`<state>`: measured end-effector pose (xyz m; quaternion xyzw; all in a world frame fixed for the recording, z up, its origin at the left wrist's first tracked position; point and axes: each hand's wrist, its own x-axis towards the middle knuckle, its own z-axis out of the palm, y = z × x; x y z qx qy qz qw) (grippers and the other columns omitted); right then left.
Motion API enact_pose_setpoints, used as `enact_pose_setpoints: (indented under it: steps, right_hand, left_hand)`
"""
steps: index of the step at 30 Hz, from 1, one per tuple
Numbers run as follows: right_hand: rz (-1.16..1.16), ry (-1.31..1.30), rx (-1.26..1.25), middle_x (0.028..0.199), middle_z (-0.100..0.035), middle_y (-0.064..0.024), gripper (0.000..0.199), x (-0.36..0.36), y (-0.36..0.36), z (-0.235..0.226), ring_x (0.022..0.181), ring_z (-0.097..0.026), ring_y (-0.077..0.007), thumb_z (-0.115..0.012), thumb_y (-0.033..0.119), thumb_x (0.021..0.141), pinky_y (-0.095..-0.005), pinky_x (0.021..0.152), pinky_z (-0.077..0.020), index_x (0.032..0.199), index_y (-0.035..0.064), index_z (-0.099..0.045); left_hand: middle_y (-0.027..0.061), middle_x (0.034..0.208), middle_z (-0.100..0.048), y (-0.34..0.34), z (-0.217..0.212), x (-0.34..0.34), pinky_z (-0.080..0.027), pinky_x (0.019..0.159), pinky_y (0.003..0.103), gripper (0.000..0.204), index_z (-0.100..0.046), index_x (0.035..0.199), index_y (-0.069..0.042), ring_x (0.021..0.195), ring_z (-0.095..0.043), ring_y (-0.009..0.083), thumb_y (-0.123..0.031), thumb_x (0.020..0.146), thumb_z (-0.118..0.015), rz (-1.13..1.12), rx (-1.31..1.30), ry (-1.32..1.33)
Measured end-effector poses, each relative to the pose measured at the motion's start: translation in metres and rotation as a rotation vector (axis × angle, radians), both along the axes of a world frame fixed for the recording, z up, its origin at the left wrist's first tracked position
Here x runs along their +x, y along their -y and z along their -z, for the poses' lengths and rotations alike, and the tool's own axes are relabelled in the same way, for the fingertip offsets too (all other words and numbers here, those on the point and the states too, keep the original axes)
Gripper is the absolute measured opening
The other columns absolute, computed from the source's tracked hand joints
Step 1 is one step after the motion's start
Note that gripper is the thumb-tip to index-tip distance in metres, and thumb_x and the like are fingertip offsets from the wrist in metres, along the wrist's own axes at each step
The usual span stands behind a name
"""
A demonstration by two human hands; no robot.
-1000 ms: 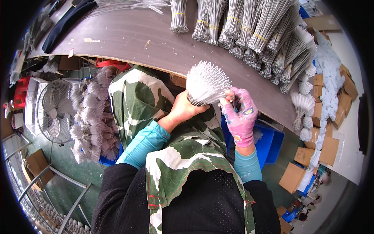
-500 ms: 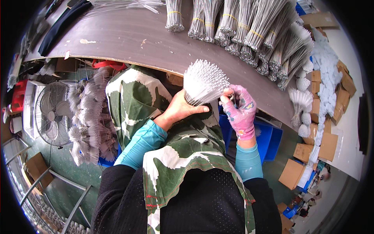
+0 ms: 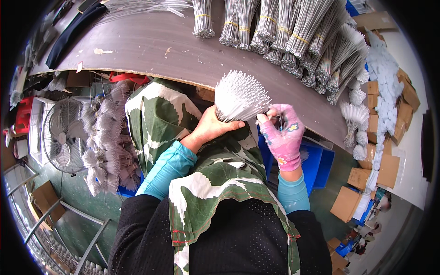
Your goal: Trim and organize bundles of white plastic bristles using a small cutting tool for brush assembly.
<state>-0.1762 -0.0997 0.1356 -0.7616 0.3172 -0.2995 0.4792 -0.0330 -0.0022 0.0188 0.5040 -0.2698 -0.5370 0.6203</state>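
A bundle of thin wire brushes with white bristle tips [image 3: 240,95] fans out above my lap. My left hand [image 3: 213,128] is wrapped round its lower part, thumb across the front, and the bristle ends point up and away. At the bundle's right edge is my right hand [image 3: 283,133], in a pink flowered glove with bare fingertips. Its thumb and fingers are pinched together beside the outer brushes; what they pinch is too small to make out. The lower ends of the brushes are hidden behind my left hand.
Bundles of wire stems [image 3: 293,34], banded in yellow, lie on the brown table [image 3: 151,50]. More brushes hang at left beside a fan [image 3: 64,135]. A blue bin [image 3: 321,167] stands below the table edge, and cardboard boxes [image 3: 344,204] sit at right.
My right hand has shifted slightly right and down along the bundle's edge, its fingers still pinched. My left hand and the bundle stay almost in place.
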Motion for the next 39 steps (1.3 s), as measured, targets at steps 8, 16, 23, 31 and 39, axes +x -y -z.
enact_pose_setpoints:
  steps: [8, 16, 23, 31, 39]
  right_hand:
    - [0.019, -0.168, -0.082, 0.073, -0.06, -0.0012, 0.008, 0.006, -0.002, 0.0, 0.067, -0.056, -0.0069, -0.065, 0.002, 0.084, -0.0218, 0.062, -0.0471, 0.086, -0.0017, -0.058]
    - [0.016, -0.278, -0.366, 0.068, -0.057, -0.005, 0.012, 0.017, 0.001, -0.01, 0.064, -0.058, -0.0119, -0.067, 0.004, 0.073, -0.0282, 0.059, -0.0458, 0.082, 0.0019, -0.06]
    - [0.202, 0.008, -0.062, 0.08, -0.063, -0.0026, 0.003, -0.013, 0.035, -0.024, 0.068, -0.058, -0.0096, -0.061, 0.003, 0.087, -0.0231, 0.06, -0.0482, 0.087, 0.0032, -0.058]
    - [0.076, 0.038, 0.199, 0.083, -0.063, -0.0031, 0.016, 0.009, -0.01, -0.013, 0.07, -0.06, -0.0102, -0.065, -0.001, 0.083, -0.0237, 0.064, -0.0493, 0.098, 0.0002, -0.062]
    - [0.013, -0.044, -0.321, 0.084, -0.058, -0.0018, 0.012, 0.011, -0.011, -0.001, 0.072, -0.055, -0.008, -0.065, -0.001, 0.082, -0.0223, 0.067, -0.0469, 0.092, -0.0003, -0.059]
  left_hand:
    - [0.0078, 0.113, -0.062, 0.0, 0.003, -0.003, -0.042, 0.094, 0.03, 0.071, -0.054, 0.119, 0.001, 0.105, -0.056, 0.015, -0.031, 0.065, -0.086, -0.005, 0.009, 0.0]
    - [0.0081, 0.113, -0.062, 0.001, -0.003, -0.006, -0.042, 0.094, 0.03, 0.07, -0.054, 0.119, 0.002, 0.105, -0.056, 0.0153, -0.028, 0.065, -0.086, -0.032, 0.041, 0.005]
    - [0.0081, 0.112, -0.062, 0.001, -0.001, -0.003, -0.042, 0.094, 0.03, 0.066, -0.055, 0.117, 0.002, 0.104, -0.056, 0.0153, -0.026, 0.066, -0.086, -0.052, 0.015, -0.005]
    - [0.0069, 0.112, -0.062, 0.003, -0.005, -0.004, -0.043, 0.093, 0.03, 0.064, -0.055, 0.117, 0.001, 0.103, -0.056, 0.0143, -0.024, 0.066, -0.086, -0.042, -0.009, -0.044]
    - [0.0065, 0.111, -0.063, 0.001, -0.002, -0.005, -0.043, 0.093, 0.03, 0.065, -0.056, 0.116, 0.001, 0.102, -0.057, 0.0141, -0.025, 0.066, -0.086, -0.039, 0.01, -0.034]
